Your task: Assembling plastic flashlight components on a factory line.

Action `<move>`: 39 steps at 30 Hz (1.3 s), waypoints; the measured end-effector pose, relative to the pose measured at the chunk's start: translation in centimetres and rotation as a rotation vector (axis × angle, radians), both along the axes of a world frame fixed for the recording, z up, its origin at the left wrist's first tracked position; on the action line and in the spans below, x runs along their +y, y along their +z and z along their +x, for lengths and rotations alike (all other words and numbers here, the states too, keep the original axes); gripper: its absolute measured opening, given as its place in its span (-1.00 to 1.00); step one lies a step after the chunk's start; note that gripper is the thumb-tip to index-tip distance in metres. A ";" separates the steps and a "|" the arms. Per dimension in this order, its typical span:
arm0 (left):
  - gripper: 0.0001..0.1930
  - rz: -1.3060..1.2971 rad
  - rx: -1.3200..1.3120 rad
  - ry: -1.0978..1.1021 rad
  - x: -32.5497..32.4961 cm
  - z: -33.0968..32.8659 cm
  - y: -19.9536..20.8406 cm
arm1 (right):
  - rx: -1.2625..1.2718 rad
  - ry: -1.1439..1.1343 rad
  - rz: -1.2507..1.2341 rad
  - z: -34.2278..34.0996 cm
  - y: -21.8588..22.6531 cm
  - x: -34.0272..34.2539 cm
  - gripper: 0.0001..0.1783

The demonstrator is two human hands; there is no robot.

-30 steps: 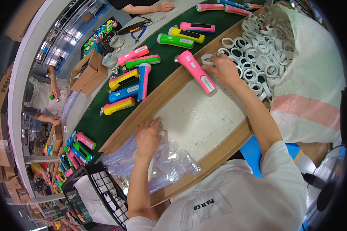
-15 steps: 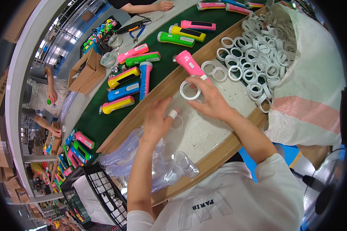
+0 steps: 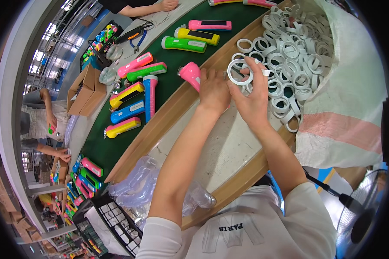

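My left hand (image 3: 215, 91) lies over the body of a pink flashlight (image 3: 189, 74), fingers closed on it; the flashlight's head juts out past the wooden rim, and its tail is hidden under the hand. Close beside it, my right hand (image 3: 256, 93) pinches a white plastic ring (image 3: 234, 74) between thumb and fingers. Several more white rings (image 3: 291, 49) are heaped just beyond the right hand, spilling from a woven sack (image 3: 339, 134). Clear plastic lenses (image 3: 199, 196), stacked in sleeves, lie below my left forearm.
A wooden-edged tray (image 3: 242, 179) spans the space before me. Past its far rim, a green belt (image 3: 116, 144) carries several coloured flashlights (image 3: 149, 97). Across it are a cardboard box (image 3: 86, 90), pliers (image 3: 137, 42) and co-workers' hands (image 3: 168, 5). A black crate (image 3: 116, 220) and a fan (image 3: 358, 211) flank me.
My left hand has moved up and right from above the clear lenses onto the pink flashlight, which has shifted slightly. The right hand has carried the white ring right and away from me.
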State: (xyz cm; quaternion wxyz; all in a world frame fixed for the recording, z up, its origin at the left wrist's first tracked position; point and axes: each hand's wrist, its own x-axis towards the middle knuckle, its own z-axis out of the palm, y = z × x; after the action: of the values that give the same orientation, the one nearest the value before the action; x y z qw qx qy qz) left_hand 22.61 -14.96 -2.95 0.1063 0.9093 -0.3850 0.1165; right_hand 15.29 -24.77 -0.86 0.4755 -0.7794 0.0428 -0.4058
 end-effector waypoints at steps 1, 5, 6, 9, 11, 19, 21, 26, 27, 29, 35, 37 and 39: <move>-0.71 0.062 0.134 -0.045 -0.3 0.0 1.1 | 0.017 0.016 -0.007 -0.1 -0.3 -0.2 -0.25; -0.63 -0.212 0.248 -0.263 4.3 -2.7 4.4 | 0.008 0.143 -0.038 -1.1 0.2 0.2 -0.26; -0.63 -0.233 0.263 -0.183 6.6 -3.5 5.0 | 0.010 0.179 -0.080 -1.2 0.2 0.3 -0.26; -0.65 -0.182 0.452 0.136 15.5 -6.6 6.0 | -0.011 0.276 -0.074 -1.6 0.2 1.5 -0.26; -0.65 -0.012 0.432 0.336 20.7 -9.3 4.9 | 0.045 0.461 -0.069 -2.0 -0.3 2.5 -0.25; -0.69 -0.055 0.630 0.554 27.2 -10.2 2.7 | 0.152 0.738 -0.237 -3.8 -1.8 5.1 -0.23; -0.73 -0.153 0.713 0.611 26.8 -10.1 2.8 | 0.229 0.784 -0.228 -4.1 -2.0 5.4 -0.25; -0.84 0.236 0.249 0.430 25.9 -11.8 3.5 | 0.237 0.791 -0.231 -4.2 -2.7 5.6 -0.21; -0.84 0.236 0.251 0.427 26.1 -11.5 3.2 | 0.240 0.790 -0.230 -4.3 -2.6 5.4 -0.21; -0.81 0.166 0.390 0.379 26.8 -10.8 2.8 | 0.308 0.868 -0.222 -4.3 -2.2 5.4 -0.24; -0.83 -0.296 0.631 0.582 25.3 -9.8 3.8 | 0.299 0.896 -0.246 -4.3 -2.4 5.4 -0.22; -0.86 -0.495 0.711 0.600 24.4 -9.7 4.3 | 0.315 0.900 -0.233 -4.4 -2.5 5.5 -0.20; -0.90 -0.696 0.787 0.616 23.0 -9.5 5.2 | 0.330 0.906 -0.221 -4.2 -2.4 5.7 -0.19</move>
State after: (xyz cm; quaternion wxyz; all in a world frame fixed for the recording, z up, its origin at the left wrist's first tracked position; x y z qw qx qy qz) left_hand 13.12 8.03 2.24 0.4930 0.8656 0.0246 -0.0841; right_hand 11.07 -19.10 -3.24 0.5056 -0.8192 -0.2688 -0.0317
